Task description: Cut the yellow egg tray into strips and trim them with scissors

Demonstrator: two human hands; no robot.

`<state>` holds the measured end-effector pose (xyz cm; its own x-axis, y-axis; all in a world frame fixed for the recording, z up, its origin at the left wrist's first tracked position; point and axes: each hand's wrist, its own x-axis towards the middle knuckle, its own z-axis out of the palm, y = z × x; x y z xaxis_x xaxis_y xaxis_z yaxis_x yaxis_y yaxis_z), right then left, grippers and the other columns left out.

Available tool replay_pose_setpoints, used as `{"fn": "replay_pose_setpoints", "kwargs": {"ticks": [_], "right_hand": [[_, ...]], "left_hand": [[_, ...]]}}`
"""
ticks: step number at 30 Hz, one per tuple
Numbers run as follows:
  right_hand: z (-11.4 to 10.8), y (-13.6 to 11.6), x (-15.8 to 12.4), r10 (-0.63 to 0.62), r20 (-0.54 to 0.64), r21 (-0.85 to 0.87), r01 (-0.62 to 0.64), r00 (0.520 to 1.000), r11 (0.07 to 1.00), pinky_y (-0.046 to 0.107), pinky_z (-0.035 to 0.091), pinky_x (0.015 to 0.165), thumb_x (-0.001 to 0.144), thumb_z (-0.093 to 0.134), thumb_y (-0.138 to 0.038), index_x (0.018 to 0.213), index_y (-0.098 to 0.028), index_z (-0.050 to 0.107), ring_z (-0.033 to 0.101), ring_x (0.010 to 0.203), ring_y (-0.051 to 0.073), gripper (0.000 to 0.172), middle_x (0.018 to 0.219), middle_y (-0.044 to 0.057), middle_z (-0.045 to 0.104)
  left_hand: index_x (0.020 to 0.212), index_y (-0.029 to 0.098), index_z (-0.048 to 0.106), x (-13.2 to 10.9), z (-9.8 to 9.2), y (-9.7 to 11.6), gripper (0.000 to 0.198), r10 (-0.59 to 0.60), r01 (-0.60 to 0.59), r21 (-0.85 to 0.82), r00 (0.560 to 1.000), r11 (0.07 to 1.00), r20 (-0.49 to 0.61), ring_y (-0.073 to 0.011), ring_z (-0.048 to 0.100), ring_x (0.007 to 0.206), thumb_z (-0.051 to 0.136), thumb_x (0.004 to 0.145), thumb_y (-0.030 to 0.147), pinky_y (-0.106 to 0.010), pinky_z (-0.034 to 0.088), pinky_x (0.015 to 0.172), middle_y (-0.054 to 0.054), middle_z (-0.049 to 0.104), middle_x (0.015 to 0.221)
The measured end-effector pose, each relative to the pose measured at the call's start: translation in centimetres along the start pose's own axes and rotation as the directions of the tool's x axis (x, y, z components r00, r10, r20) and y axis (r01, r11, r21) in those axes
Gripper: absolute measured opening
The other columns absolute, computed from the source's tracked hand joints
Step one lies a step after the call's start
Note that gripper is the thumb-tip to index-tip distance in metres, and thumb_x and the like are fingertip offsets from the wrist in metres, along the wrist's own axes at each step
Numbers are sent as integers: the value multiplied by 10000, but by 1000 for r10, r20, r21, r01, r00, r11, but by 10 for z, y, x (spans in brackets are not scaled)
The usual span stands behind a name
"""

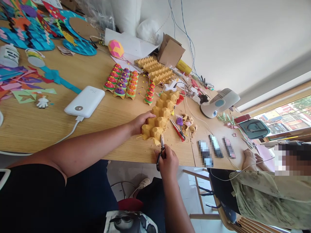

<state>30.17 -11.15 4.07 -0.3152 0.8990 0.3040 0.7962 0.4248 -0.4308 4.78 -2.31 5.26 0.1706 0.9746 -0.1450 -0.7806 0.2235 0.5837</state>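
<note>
A yellow-brown egg carton (159, 118) is held up over the table edge by my left hand (142, 123), whose fingers grip its left side. My right hand (168, 161) is closed round the dark handles of a pair of scissors (162, 142). The scissor blades point up and touch the near end of the carton. A red utility knife (179, 132) lies just to the right. Beside it are torn carton scraps (190, 123) and a small purple packet (179, 120). Painted egg-carton rows (121, 81) stand beyond my left hand.
A white power bank (85, 102) with a cable lies at left. More plain egg cartons (157, 69), a cardboard box (170, 50) and a small white fan (220, 102) stand toward the wall. Another person's hands (252, 159) rest on the table at right. Paper crafts (26, 35) fill the far left.
</note>
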Motion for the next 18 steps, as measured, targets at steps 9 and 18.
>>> {"fn": "replay_pose_setpoints", "kwargs": {"ticks": [9,18], "right_hand": [[2,2,0,-62,-30,-85,60,998,995,319,411,682,1127,676,-443,1074,-244,811,633,721,244,246,714,15,669],[3,5,2,-81,-51,-34,80,995,996,308,396,653,1114,669,-442,971,-257,791,607,669,224,264,680,-1,645]], "left_hand": [[1427,212,696,-1,0,1,640,18,-17,28,999,999,-29,-279,834,876,828,802,227,-354,676,763,-68,832,1070],[1422,214,712,-1,-1,0,602,13,-13,23,1000,1000,-3,-267,837,860,824,831,224,-353,680,775,-65,841,1087]]}}
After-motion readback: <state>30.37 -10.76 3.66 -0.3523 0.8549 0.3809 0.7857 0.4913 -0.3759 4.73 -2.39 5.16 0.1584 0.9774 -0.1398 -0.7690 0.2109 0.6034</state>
